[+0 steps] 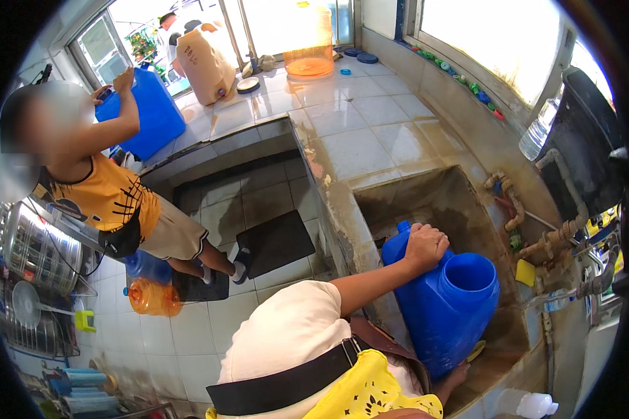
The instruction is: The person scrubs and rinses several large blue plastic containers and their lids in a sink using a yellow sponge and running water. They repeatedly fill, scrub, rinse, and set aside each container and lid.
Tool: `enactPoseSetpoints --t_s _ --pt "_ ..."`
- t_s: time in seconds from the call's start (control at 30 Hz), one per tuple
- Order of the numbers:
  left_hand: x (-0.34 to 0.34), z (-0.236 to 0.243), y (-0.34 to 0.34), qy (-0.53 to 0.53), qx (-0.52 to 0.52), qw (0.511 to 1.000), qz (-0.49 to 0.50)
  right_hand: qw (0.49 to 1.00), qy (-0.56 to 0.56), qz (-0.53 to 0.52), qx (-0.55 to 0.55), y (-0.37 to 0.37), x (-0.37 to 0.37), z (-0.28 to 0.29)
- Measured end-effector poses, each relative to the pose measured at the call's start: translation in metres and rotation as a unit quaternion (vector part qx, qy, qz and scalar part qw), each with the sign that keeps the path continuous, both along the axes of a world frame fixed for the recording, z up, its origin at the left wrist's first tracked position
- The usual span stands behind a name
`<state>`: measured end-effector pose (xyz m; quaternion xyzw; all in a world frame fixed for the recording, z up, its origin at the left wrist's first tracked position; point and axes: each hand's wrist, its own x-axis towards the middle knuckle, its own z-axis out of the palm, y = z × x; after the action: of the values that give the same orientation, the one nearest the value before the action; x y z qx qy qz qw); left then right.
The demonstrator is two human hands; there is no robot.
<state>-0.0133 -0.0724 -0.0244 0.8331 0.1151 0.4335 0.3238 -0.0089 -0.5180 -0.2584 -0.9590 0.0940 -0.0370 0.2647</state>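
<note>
A large blue plastic jug (426, 314) with a wide round mouth leans tilted in the stained tiled basin (507, 279). My left hand (426, 248) is closed around the handle at its top. Down by the jug's base is my right hand (456, 377), against its lower edge with the fingers mostly hidden. A small yellow-green object (476, 350) lies close to those fingers; its kind is unclear.
At left, a person in an orange top (112, 195) handles another blue jug (143, 115) on the tiled ledge. A beige jug (206, 63) and an orange container (307, 45) stand there. Pipes (566, 230), a yellow sponge (525, 272) and a black container (573, 133) line the right wall.
</note>
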Motion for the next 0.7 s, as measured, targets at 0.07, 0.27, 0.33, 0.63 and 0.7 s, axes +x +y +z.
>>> enactPoseSetpoints --t_s 0.07,0.27,0.33,0.63,0.7 --pt "0.001 -0.001 -0.002 0.015 -0.005 1.0 -0.004 0.998 0.026 0.016 0.054 -0.005 0.007 0.007" --pt "0.008 0.005 -0.014 -0.018 0.007 1.0 -0.003 0.968 0.21 0.041 -0.13 0.002 0.015 0.038" --pt "0.011 0.007 -0.017 -0.002 0.014 1.0 -0.013 0.962 0.263 -0.065 0.034 0.014 0.003 0.048" --pt "0.007 0.008 0.001 0.014 0.063 0.995 -0.078 0.714 0.256 -0.176 0.627 0.072 -0.033 0.093" --pt "0.013 0.002 0.008 0.0 0.067 0.994 -0.085 0.759 0.206 -0.201 0.584 0.087 -0.027 0.093"
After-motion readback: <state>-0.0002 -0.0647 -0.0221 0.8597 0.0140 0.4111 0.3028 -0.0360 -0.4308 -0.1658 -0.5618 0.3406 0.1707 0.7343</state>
